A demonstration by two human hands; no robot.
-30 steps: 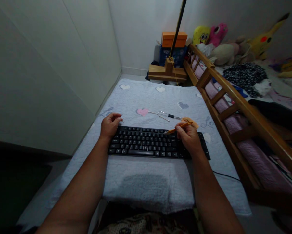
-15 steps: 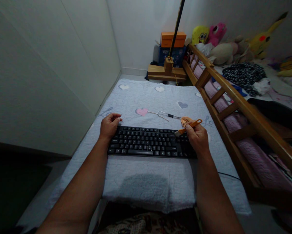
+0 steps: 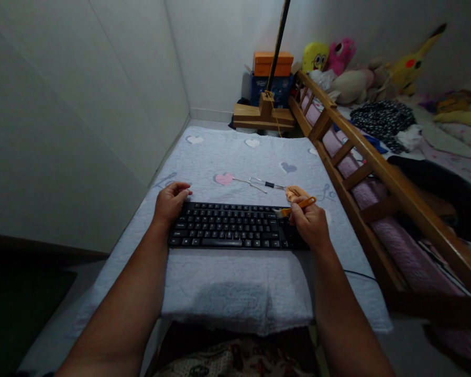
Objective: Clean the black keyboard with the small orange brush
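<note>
A black keyboard [image 3: 227,226] lies flat across the quilted cover in front of me. My left hand [image 3: 171,201] rests against its back left corner, fingers loosely bent and holding nothing that I can see. In my right hand [image 3: 310,222] is a small brush [image 3: 288,210] with an orange handle, pinched between thumb and fingers. Its pale bristles meet the keys right of the main block. Part of the keyboard's right end is hidden under this hand. Just behind it lies a crumpled orange cloth [image 3: 296,192].
A thin wire tool with a black grip [image 3: 269,184] and a cotton swab [image 3: 259,187] lie behind the keyboard. The light blue heart-patterned cover [image 3: 235,272] spreads beneath. A wooden bed rail [image 3: 351,149] runs along the right, and a cable [image 3: 360,274] trails rightward.
The brush handle has tipped slightly flatter, with its bristles still at the keys right of the main block. My left hand stays at the corner. The whole view has shifted a little.
</note>
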